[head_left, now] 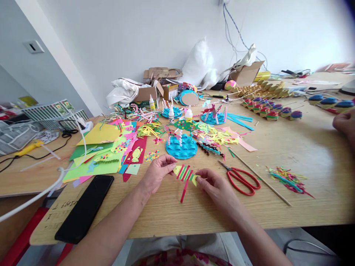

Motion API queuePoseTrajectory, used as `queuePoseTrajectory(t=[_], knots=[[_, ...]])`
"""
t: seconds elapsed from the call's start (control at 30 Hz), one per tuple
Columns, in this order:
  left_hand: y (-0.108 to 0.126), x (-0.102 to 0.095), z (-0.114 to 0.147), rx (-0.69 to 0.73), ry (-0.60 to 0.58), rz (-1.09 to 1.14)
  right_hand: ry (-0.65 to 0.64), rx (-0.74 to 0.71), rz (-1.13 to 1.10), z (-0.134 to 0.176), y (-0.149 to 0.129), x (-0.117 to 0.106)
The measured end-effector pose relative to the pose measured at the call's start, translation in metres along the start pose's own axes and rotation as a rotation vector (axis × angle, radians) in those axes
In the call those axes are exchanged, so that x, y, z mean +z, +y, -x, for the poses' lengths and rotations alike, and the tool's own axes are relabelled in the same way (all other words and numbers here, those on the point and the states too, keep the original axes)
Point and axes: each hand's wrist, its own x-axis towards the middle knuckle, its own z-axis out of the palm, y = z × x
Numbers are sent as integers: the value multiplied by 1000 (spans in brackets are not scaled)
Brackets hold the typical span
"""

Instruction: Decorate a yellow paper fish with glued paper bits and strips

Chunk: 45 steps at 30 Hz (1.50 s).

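Note:
Between my two hands a yellow-green paper fish (185, 173) with red and green stripes is held just above the table. My left hand (160, 170) pinches its head end between thumb and fingers. The tail end is gripped by my right hand (212, 183). One red paper strip (183, 193) hangs down from the fish towards me. Right behind the fish stands a round blue scalloped base (181, 147) with twisted pipe cleaners on it. Red-handled scissors (242, 180) lie to the right of my right hand, partly open.
Coloured paper sheets (97, 147) and a black phone (85, 208) lie at left. A wooden stick (260, 177) and paper scraps (290, 179) lie at right. Glue bottles (189, 115) stand behind the blue base. Another person's hand (345, 120) reaches in at the right edge.

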Motion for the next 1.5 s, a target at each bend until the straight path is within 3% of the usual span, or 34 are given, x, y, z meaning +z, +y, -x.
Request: queuePoseTrajectory(t=[0.17,0.37,0.47,0.6,0.73,0.9,1.0,1.1,1.17,1.23,1.33,1.5], knots=[[-2,-1,1,42,-7,-32,-78,62,-246,-1,-4,0],[-6,-4,0,338,45,-263,-93,190,-639,3,-8,-8],[-7,1,0,268,-54,-218,-136,221,-786,7,-10,-9],[-2,8,5,111,-210,17,-181,222,-812,11,-12,-3],[0,5,5,158,-91,67,-57,109,-557,14,-16,3],[-4,-2,5,384,118,-277,172,-139,12,14,-19,4],[0,-2,11,691,130,-640,242,-180,125,13,-19,6],[4,-1,17,997,93,-901,152,-96,-139,9,-19,8],[4,-1,17,1106,162,-1008,94,-17,-372,6,-19,7],[2,-2,14,1166,215,-1124,60,63,-566,4,-20,5],[-4,-1,11,1199,178,-1258,6,160,-752,4,-20,1],[-8,4,13,1254,160,-1267,-84,230,-849,8,-21,8]])
